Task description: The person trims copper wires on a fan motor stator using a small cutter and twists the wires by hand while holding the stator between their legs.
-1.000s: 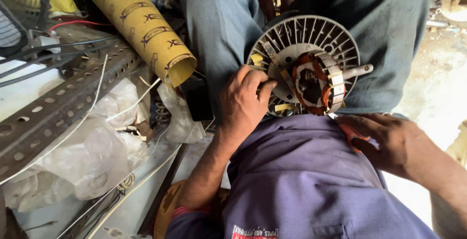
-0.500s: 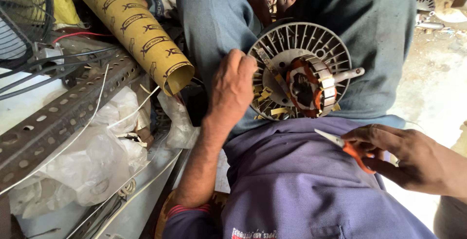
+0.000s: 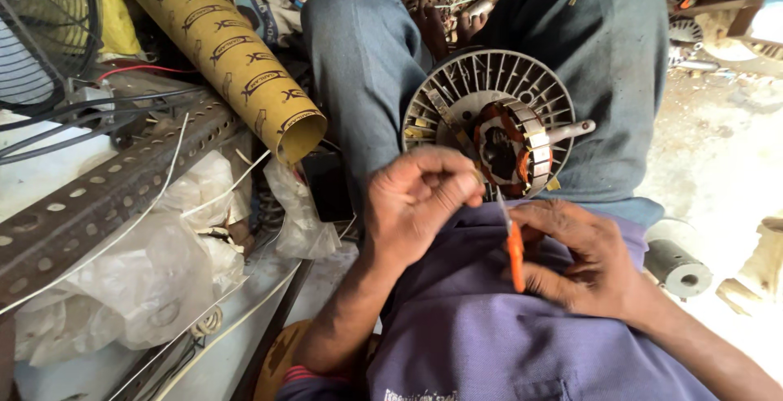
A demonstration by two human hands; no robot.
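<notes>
A round fan motor rests on the person's lap. The left hand pinches something small beside it. The right hand holds an orange-handled tool. A yellow cardboard tube leans nearby.

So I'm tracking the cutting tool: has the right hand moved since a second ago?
Yes. The right hand, gripping the orange-handled cutters, has come inward and up toward the fan motor, near the left hand.

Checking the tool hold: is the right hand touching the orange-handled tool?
Touching. The head view shows the right hand with fingers wrapped around the orange-handled tool.
</notes>
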